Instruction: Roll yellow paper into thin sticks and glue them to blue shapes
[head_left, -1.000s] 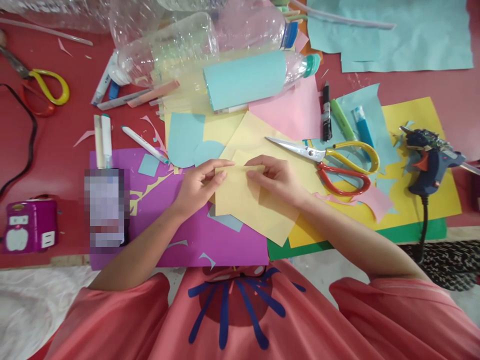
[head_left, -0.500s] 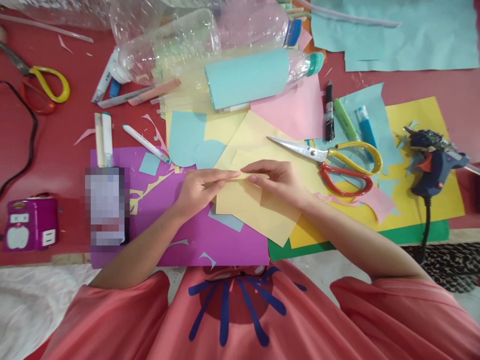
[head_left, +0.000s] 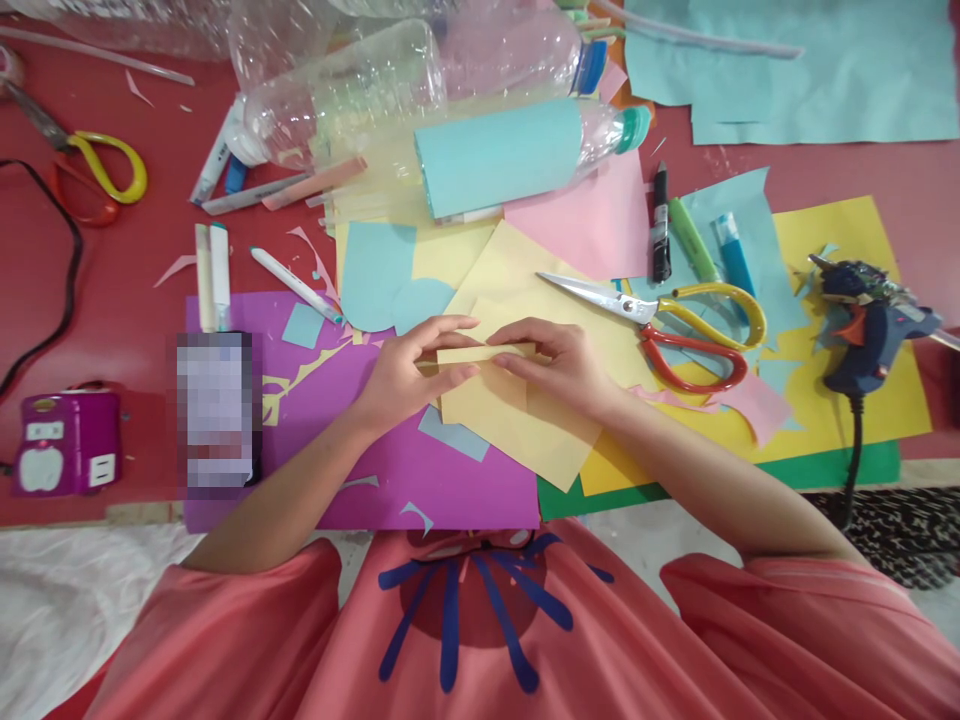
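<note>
A small pale yellow paper [head_left: 484, 395] has a narrow folded strip along its far edge. My right hand [head_left: 561, 365] pinches that fold near its right end, thumb on the near side and fingers beyond. My left hand [head_left: 397, 375] is at the left end, its thumb and fingers spread apart around the strip without gripping it. Beneath lies a larger pale yellow sheet [head_left: 559, 455]. Scissors [head_left: 637, 308] with one yellow and one red handle rest just right of my right hand.
Clear plastic bottles, one wrapped in light blue paper [head_left: 499, 158], lie at the back. A glue gun [head_left: 862, 340] sits right on yellow paper. Leftward are a phone [head_left: 217, 410], a purple box with sockets [head_left: 67, 440], markers [head_left: 220, 275] and more scissors [head_left: 109, 165]. Purple paper [head_left: 450, 500] lies in front.
My left thumb and fingers have opened from their pinch on the folded strip, uncovering its left end. My right hand stays pinched on it, nearly in place.
</note>
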